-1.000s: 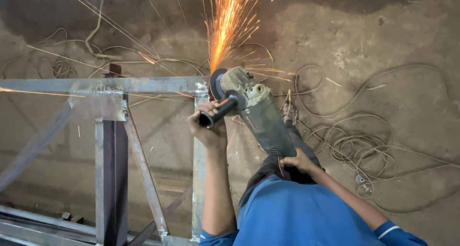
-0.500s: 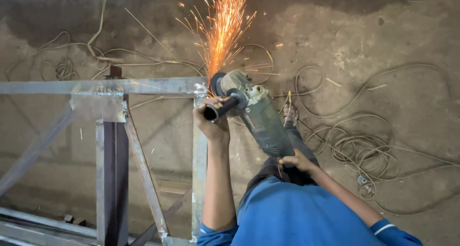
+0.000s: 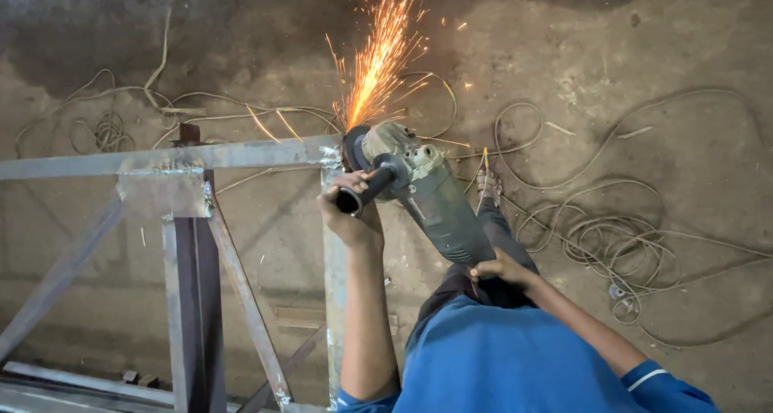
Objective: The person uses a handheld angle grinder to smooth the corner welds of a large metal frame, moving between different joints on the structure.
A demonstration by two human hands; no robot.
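Grinder (image 3: 427, 192): a large grey-green angle grinder, held a little above centre, its body running from the 5 o'clock end up to the disc at 11 o'clock. The disc meets the top corner of a steel frame (image 3: 241, 154), where the horizontal rail joins an upright post. Sparks (image 3: 378, 59) spray from that contact toward 12 o'clock.

Left hand (image 3: 350, 216): fingers wrapped tight round the black side handle, which sticks out of the grinder head toward 8 o'clock.

Right hand (image 3: 499, 268): closed on the rear of the grinder body, at 5 o'clock from the disc (the fingertips are hidden beneath the casing).

The person wears a blue shirt (image 3: 499, 357), filling the bottom edge toward 6 o'clock, and dark trousers. One foot in a sandal (image 3: 488, 186) rests on the ground just beside the grinder at 3 o'clock.

The frame's diagonal braces occupy the 8 o'clock quarter. Loose cables (image 3: 628, 244) lie coiled on the dirt floor at 3 o'clock, and thinner wires (image 3: 105, 127) trail at 10 o'clock.
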